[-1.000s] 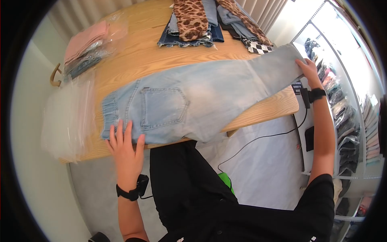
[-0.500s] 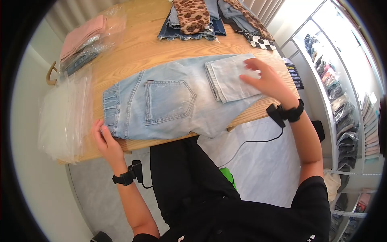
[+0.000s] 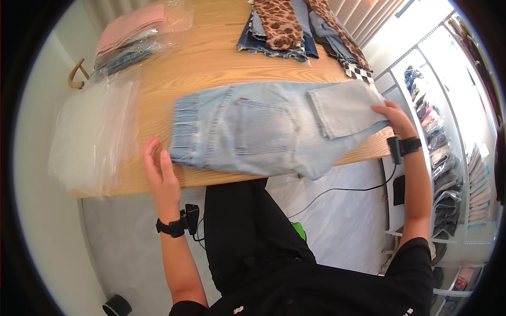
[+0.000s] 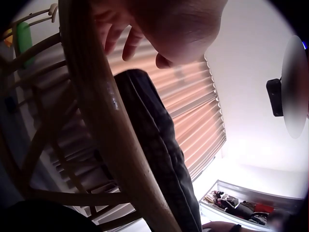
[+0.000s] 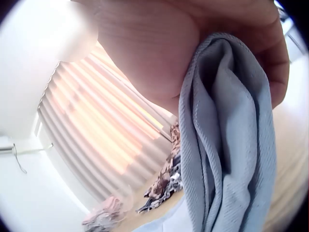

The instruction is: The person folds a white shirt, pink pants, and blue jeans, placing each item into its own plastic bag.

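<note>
A pair of light blue jeans (image 3: 221,126) lies sideways on the wooden table, its elastic waistband on the left and a back pocket facing up. The lower leg (image 3: 342,108) is folded back over the rest at the right. My right hand (image 3: 398,120) grips the folded end on the right, thumb on top; the right wrist view shows layered denim (image 5: 231,140) looped within that hand's grasp. Beside the waistband, at the table's front edge, my left hand (image 3: 162,181) has its fingers loosely extended and holds nothing. In the left wrist view its fingers (image 4: 131,46) reach past the table edge.
Clear plastic bags (image 3: 95,139) are stacked on the left of the table (image 3: 205,47), with bagged pink and denim clothes (image 3: 129,34) behind them. Leopard-print and denim garments (image 3: 279,26) lie at the back. Shelves of packed clothes (image 3: 437,152) stand at the right; a cable (image 3: 342,189) hangs below.
The right hand folded the lower leg leftward, let it go, then took hold of the new fold. The jeans now sit further right, and the left hand has come off the waistband.
</note>
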The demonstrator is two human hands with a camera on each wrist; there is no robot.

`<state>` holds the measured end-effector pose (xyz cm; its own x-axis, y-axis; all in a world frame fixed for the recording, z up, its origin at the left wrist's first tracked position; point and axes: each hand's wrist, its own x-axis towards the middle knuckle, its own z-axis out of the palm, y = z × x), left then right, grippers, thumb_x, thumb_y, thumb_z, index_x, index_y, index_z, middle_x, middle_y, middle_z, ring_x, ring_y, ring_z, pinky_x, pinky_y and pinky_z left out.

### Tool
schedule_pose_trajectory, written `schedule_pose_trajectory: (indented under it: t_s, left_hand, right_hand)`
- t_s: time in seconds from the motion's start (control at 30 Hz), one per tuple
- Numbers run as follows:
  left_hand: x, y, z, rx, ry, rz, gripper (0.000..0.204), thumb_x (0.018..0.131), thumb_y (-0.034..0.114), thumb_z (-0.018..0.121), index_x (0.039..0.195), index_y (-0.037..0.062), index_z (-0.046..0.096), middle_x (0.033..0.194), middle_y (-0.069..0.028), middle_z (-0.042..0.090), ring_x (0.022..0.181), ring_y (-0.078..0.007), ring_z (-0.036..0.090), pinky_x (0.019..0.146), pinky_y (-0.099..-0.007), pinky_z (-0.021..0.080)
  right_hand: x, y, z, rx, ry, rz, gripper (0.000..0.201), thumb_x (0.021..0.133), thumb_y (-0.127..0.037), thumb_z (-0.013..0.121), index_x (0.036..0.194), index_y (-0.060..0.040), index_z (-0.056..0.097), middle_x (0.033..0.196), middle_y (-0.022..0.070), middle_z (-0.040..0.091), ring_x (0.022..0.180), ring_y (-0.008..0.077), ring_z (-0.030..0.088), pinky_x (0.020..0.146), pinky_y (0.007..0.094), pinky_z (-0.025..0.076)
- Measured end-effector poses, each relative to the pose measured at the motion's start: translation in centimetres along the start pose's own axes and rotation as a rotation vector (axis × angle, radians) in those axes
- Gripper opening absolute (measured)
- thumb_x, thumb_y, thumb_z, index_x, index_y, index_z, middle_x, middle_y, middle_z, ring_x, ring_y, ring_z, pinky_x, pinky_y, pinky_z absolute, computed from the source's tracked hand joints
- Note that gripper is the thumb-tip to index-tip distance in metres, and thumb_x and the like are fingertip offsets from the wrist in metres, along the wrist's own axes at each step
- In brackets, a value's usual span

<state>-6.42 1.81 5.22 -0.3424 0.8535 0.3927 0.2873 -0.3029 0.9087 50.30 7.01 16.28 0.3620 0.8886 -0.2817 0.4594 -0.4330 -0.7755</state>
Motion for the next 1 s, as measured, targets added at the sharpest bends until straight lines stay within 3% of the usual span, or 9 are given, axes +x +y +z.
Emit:
schedule_pose_trajectory:
  t_s: [0.13,0.27,0.37,0.5,0.6,0.73,0.83,0.93,1.0]
  left_hand:
    - [0.1,-0.2,-0.3,0.091,-0.012,0.038,0.031,0.098,0.019,0.047,0.119,-0.0032,0.052,0.131,-0.0175,0.05,0.123,-0.0292,0.046,0.106,-0.0394,0.033]
    - [0.2,-0.1,-0.3,0.122,-0.01,0.066,0.028,0.097,0.018,0.047,0.115,-0.0027,0.054,0.128,-0.0181,0.052,0.122,-0.0303,0.047,0.105,-0.0391,0.033]
    - [0.2,-0.3,-0.3,0.125,-0.009,0.096,0.027,0.097,0.018,0.047,0.114,-0.0027,0.054,0.126,-0.018,0.053,0.12,-0.0305,0.048,0.104,-0.0389,0.034]
    - [0.2,0.0,-0.4,0.153,-0.008,0.104,0.027,0.097,0.018,0.047,0.113,-0.0028,0.054,0.125,-0.0177,0.054,0.119,-0.0304,0.049,0.104,-0.0389,0.035]
    - [0.2,-0.4,-0.5,0.155,-0.007,0.1,0.026,0.097,0.017,0.048,0.113,-0.0025,0.054,0.124,-0.0176,0.054,0.119,-0.0301,0.049,0.104,-0.0388,0.035]
    - [0.1,-0.4,-0.5,0.113,-0.002,0.073,0.025,0.096,0.017,0.049,0.111,-0.0022,0.055,0.122,-0.0173,0.055,0.117,-0.0298,0.05,0.103,-0.0389,0.036]
    - [0.0,-0.2,-0.3,0.146,-0.025,0.057,0.026,0.095,0.019,0.052,0.111,-0.0019,0.056,0.119,-0.0166,0.058,0.115,-0.029,0.052,0.101,-0.0387,0.037]
    - [0.1,-0.5,0.0,0.202,-0.072,0.0,0.026,0.094,0.02,0.054,0.11,-0.0006,0.056,0.113,-0.0151,0.06,0.11,-0.0276,0.055,0.098,-0.0381,0.04]
    - [-0.1,0.9,1.1,0.134,-0.16,-0.091,0.025,0.093,0.021,0.056,0.11,0.001,0.057,0.107,-0.0132,0.062,0.102,-0.0259,0.058,0.092,-0.0371,0.044]
  right_hand:
    - [-1.7,-5.5,-4.2,-0.262,0.227,-0.164,0.048,0.078,-0.03,0.07,0.111,0.0046,0.063,0.096,0.0109,0.067,0.088,0.0182,0.062,0.082,0.0285,0.047]
    - [-3.9,-12.4,-5.5,-0.369,0.25,-0.316,0.056,0.076,-0.033,0.069,0.115,0.0065,0.061,0.097,0.0117,0.067,0.088,0.0198,0.062,0.082,0.0282,0.046]
    - [-7.8,-17.6,-0.8,-0.484,0.169,-0.548,0.046,0.081,-0.029,0.062,0.114,0.0035,0.058,0.098,0.0116,0.065,0.089,0.0183,0.062,0.082,0.0286,0.047]
    - [-13.9,-19.5,9.1,-0.488,0.02,-0.915,0.047,0.087,-0.032,0.068,0.125,-0.0088,0.053,0.093,0.0034,0.057,0.075,0.0082,0.056,0.063,0.0229,0.045]
    - [-19.1,-20.4,12.1,-0.61,0.064,-1.048,0.042,0.088,-0.02,0.064,0.126,-0.0078,0.052,0.098,0.0022,0.059,0.084,0.0108,0.057,0.075,0.0269,0.047]
    - [-17.5,-17.7,11.5,-0.653,0.059,-1.033,0.039,0.086,-0.024,0.066,0.118,-0.0054,0.056,0.103,0.0084,0.061,0.083,0.0196,0.059,0.077,0.0324,0.047]
    - [-15.1,-13.0,11.0,-0.643,0.086,-0.874,0.04,0.088,-0.026,0.063,0.12,-0.0043,0.055,0.113,0.0139,0.058,0.108,0.0286,0.054,0.095,0.0386,0.041]
    - [-11.8,-5.2,12.2,-0.718,0.307,-0.866,0.044,0.09,-0.027,0.06,0.126,-0.0041,0.052,0.132,0.0177,0.049,0.127,0.0356,0.042,0.107,0.0425,0.031]
    - [-10.0,2.5,13.9,-0.861,0.325,-0.693,0.047,0.09,-0.026,0.059,0.131,-0.004,0.049,0.141,0.0182,0.042,0.132,0.0376,0.037,0.109,0.0438,0.028]
